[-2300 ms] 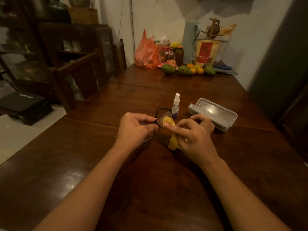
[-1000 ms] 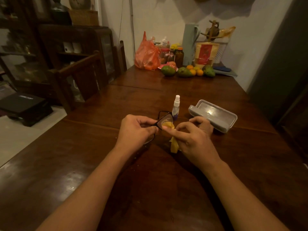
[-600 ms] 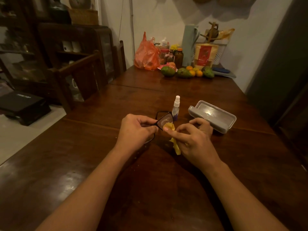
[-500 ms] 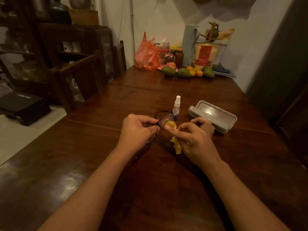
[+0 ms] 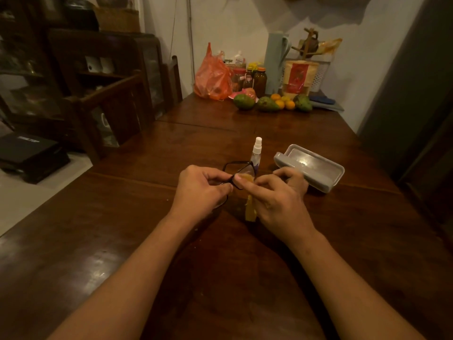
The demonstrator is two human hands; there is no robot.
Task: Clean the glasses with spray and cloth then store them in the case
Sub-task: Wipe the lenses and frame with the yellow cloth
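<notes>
My left hand (image 5: 199, 186) grips the black-framed glasses (image 5: 241, 166) at the frame, holding them above the wooden table (image 5: 122, 241). My right hand (image 5: 277, 197) pinches a yellow cloth (image 5: 250, 209) against one lens, and the cloth's tail hangs down below the fingers. Just behind the glasses a small spray bottle (image 5: 256, 149) with a white top stands upright. To the right of it lies the grey glasses case (image 5: 310, 166), open, its far end angled away from me.
At the table's far end sit an orange plastic bag (image 5: 213, 76), jars (image 5: 259, 79), a pale flask (image 5: 274, 62), a paper packet (image 5: 299, 77) and green and orange fruit (image 5: 268, 104). Wooden chairs (image 5: 115, 109) and a dark cabinet (image 5: 98, 60) stand to the left.
My right hand's fingers have slid the yellow cloth a little to the left across the lens, closer to my left thumb. My left hand has kept the glasses nearly still.
</notes>
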